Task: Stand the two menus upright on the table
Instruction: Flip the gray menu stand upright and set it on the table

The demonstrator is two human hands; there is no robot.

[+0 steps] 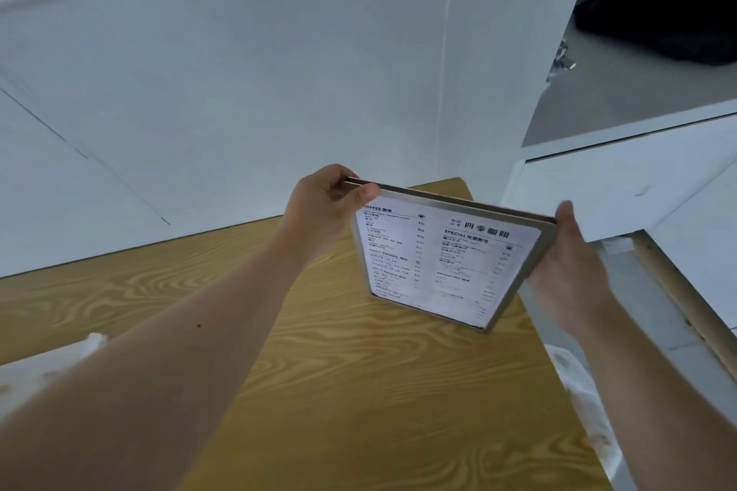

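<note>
Both of my hands grip the menus (pixel 446 259), which I hold stacked together above the wooden table (pixel 359 391), tilted so the printed face looks up toward me. My left hand (pixel 323 211) pinches the upper left corner, thumb on the printed face and fingers curled behind the far edge. My right hand (pixel 570 267) clasps the right edge, palm against the side and fingertips showing past the top right corner. Along the far edge I see two thin boards lying flush, one on the other. The lower corner of the stack hangs over the tabletop; I cannot tell whether it touches the wood. A white cabinet (pixel 622 191) stands just beyond my right hand, and white walls (pixel 239 92) rise behind the table.
</note>
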